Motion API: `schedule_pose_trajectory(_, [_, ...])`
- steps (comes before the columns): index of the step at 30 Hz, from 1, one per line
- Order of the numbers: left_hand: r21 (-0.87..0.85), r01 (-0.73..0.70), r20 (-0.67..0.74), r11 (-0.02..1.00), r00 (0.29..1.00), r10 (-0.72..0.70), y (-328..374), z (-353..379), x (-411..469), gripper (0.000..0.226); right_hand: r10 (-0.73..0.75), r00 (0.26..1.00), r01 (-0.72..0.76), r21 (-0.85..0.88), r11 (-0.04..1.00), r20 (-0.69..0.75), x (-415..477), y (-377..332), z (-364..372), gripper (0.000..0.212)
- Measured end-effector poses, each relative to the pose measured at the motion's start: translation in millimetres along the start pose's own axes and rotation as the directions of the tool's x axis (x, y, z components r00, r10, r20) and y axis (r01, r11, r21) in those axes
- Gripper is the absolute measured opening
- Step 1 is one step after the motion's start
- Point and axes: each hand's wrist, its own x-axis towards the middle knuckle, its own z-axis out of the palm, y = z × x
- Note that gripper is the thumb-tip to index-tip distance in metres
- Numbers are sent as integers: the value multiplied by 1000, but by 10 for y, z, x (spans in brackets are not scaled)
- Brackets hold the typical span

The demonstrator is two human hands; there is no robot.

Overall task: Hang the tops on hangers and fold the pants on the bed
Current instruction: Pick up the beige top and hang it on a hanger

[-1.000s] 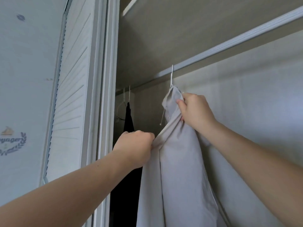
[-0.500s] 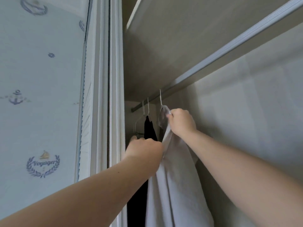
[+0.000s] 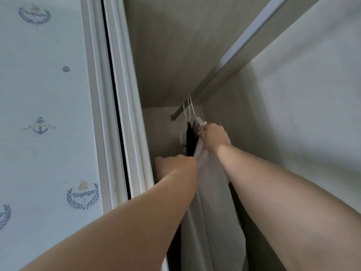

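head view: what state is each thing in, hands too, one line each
light top, hanging from the rail on a hanger
black garment, hanging from the rail, just left of the light top
hanger hooks, hooked over the rail
right hand, gripping the light top at its collar
left hand, fingers curled, holding the light top's front edge
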Motion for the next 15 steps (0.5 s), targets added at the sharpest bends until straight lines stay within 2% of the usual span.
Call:
schedule_pose_trajectory(3, [19, 5, 6, 1000, 1000, -5, -3, -10, -24, 23, -69, 997, 69, -11, 998, 32, -46, 136, -24, 28])
schedule_pose_trajectory(5, [50, -27, -12, 998, 1000, 28, -1, -43, -76, 25, -86, 996, 86, -2, 996, 26, -94, 221, -92, 36])
schedule_pose_trajectory(8, [165, -127, -141, 978, 978, 151, -32, -109, -223, 22, -136, 990, 134, -61, 989, -36, -192, 334, -214, 48])
schedule_pose_trajectory(11, [231, -208, -363, 950, 888, 283, -82, -159, -450, 4, -235, 967, 214, -188, 958, -97, -432, 391, -348, 54])
schedule_pose_trajectory(15, [257, -264, -531, 930, 765, 364, -271, -137, -799, 29, -340, 932, 282, -343, 896, -123, -904, 377, -514, 62])
